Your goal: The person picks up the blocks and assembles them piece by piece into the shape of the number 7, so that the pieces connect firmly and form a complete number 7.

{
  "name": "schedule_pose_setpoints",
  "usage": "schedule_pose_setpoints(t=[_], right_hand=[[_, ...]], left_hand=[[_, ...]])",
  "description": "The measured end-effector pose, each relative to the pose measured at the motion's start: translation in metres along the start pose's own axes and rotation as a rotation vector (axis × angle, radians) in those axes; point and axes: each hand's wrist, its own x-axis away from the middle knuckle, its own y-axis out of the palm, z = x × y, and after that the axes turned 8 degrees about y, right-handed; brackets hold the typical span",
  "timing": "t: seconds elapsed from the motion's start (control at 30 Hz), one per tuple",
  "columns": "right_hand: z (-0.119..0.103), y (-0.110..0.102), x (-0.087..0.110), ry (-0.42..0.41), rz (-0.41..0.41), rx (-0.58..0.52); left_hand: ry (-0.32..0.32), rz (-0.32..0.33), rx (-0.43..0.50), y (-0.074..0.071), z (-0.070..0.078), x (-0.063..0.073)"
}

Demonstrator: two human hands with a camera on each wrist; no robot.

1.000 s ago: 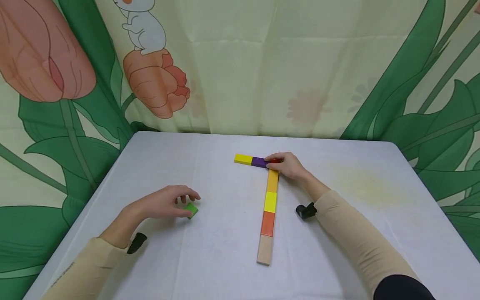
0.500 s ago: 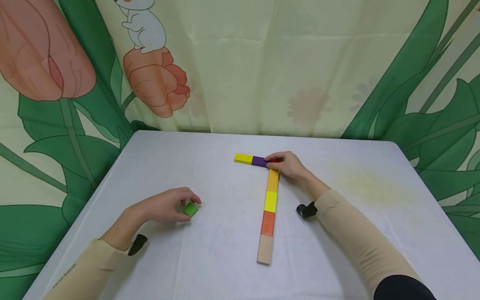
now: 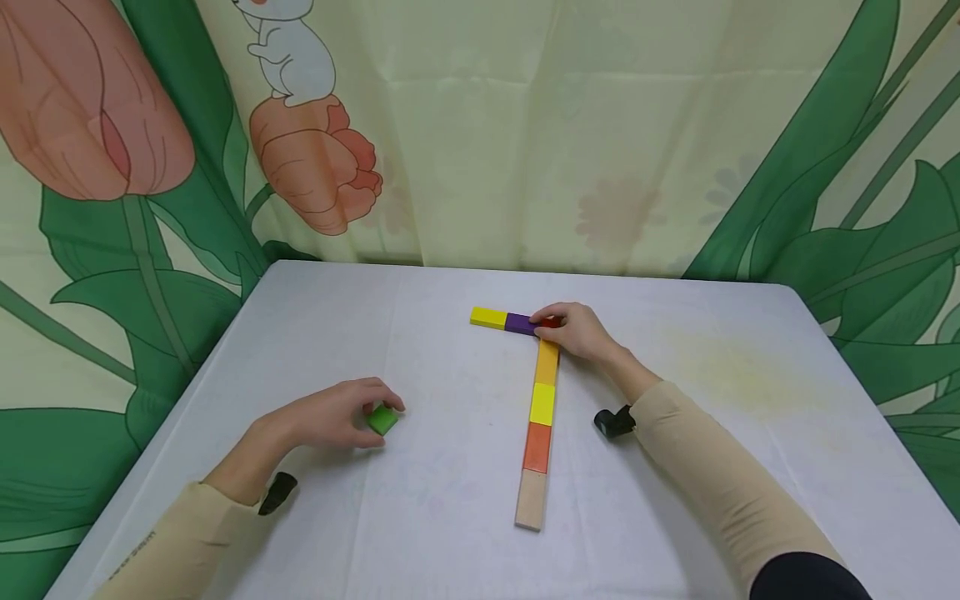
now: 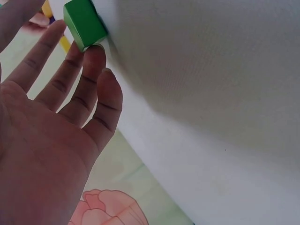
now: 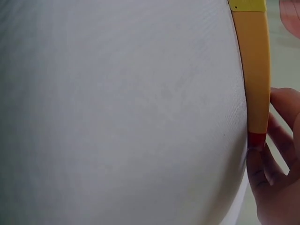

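Note:
On the left of the white table, my left hand (image 3: 337,414) curves loosely around a small green block (image 3: 382,419). Its fingertips are right at the block's edge in the left wrist view, and the thumb stands apart from the block. Farther back, my right hand (image 3: 581,331) holds a red block (image 3: 552,322) between thumb and fingers, partly covering it. This block sits at the corner of an L-shaped row. Leftward from it run a purple block (image 3: 521,323) and a yellow block (image 3: 488,317). Toward me run an orange-yellow block (image 3: 547,362), another yellow block (image 3: 542,404), an orange-red block (image 3: 536,447) and a plain wood block (image 3: 530,500).
A white cloth covers the table (image 3: 450,550). Behind it hangs a curtain (image 3: 480,150) printed with leaves, a rabbit and a carrot. Black wrist cameras, such as the right one (image 3: 615,422), jut out below the sleeves.
My left thumb has moved off the green block toward me, so more of the block shows. The right hand and the row of blocks hold still.

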Motion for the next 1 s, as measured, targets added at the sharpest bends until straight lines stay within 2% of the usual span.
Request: schedule_pose_setpoints(t=[0.23, 0.4, 0.67, 1.0], right_hand=[[-0.0023, -0.0015, -0.0012, -0.153, 0.026, 0.104], [-0.0031, -0.0041, -0.0013, -0.18, 0.008, 0.143], [-0.0024, -0.009, -0.0013, -0.21, -0.072, 0.18], [-0.0006, -0.008, -0.0032, -0.277, -0.083, 0.256]], left_hand=[[0.002, -0.002, -0.004, 0.0005, -0.0015, 0.0003], [0.005, -0.003, 0.002, 0.0002, -0.0021, 0.0], [-0.022, -0.009, -0.011, 0.0024, -0.0014, -0.0002], [-0.003, -0.003, -0.013, 0.002, -0.0025, 0.0003]])
